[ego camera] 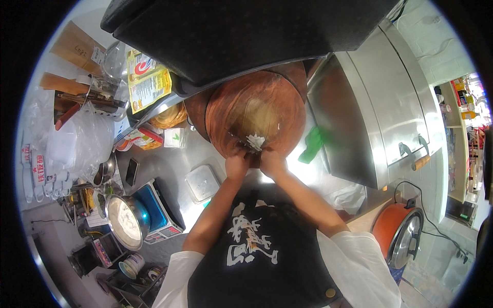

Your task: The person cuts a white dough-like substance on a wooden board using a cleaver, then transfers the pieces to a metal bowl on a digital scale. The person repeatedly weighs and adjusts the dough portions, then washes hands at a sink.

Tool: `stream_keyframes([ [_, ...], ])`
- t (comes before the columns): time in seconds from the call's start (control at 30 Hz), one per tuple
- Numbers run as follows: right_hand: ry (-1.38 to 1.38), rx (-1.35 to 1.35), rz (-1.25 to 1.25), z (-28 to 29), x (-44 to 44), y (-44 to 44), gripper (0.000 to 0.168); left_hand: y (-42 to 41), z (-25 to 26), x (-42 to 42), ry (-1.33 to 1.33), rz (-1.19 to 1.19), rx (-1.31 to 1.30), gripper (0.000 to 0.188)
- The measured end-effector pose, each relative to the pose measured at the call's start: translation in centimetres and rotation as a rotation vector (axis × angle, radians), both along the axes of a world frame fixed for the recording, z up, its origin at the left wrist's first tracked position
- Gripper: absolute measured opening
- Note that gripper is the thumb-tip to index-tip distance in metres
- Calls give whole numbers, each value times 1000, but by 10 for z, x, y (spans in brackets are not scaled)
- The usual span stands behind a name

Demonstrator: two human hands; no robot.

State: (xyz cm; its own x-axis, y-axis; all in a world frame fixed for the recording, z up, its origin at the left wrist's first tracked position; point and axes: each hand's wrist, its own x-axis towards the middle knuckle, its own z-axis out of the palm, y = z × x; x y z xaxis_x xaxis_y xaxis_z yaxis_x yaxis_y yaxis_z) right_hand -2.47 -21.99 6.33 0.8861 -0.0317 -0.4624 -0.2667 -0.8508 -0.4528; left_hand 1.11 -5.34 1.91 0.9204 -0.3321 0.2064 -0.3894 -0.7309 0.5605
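A round wooden chopping board (262,104) lies in front of me, its middle worn paler. Near its lower edge is a small heap of white chopped pieces (255,141). My left hand (236,163) is at the left of the heap and my right hand (272,161) at its right, both at the board's near edge with the fingers curled. Something dark shows between the hands, perhaps a blade; whether either hand grips it cannot be told. A green cloth or bag (312,145) rests right of the board.
To the left are a flat lidded container (202,183), a phone (131,171), a digital scale (163,219) and a steel bowl of white powder (125,223). A stainless steel cabinet (346,115) stands at right, an orange lidded pot (393,231) below it. A black box-like object (238,34) overhangs the board's far side.
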Motion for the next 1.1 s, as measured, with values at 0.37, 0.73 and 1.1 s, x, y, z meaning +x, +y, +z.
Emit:
stream_keyframes([
  [0.37, -64, -24, -35, 29, -12, 2, 22, 3, -9, 3, 75, 53, 35, 14],
  [0.73, -55, 51, -87, 15, -11, 4, 19, 0, -9, -3, 58, 30, 32, 12],
  [1.1, -74, 90, -134, 26, -14, 0, 27, 0, -3, 5, -12, 2, -14, 11],
])
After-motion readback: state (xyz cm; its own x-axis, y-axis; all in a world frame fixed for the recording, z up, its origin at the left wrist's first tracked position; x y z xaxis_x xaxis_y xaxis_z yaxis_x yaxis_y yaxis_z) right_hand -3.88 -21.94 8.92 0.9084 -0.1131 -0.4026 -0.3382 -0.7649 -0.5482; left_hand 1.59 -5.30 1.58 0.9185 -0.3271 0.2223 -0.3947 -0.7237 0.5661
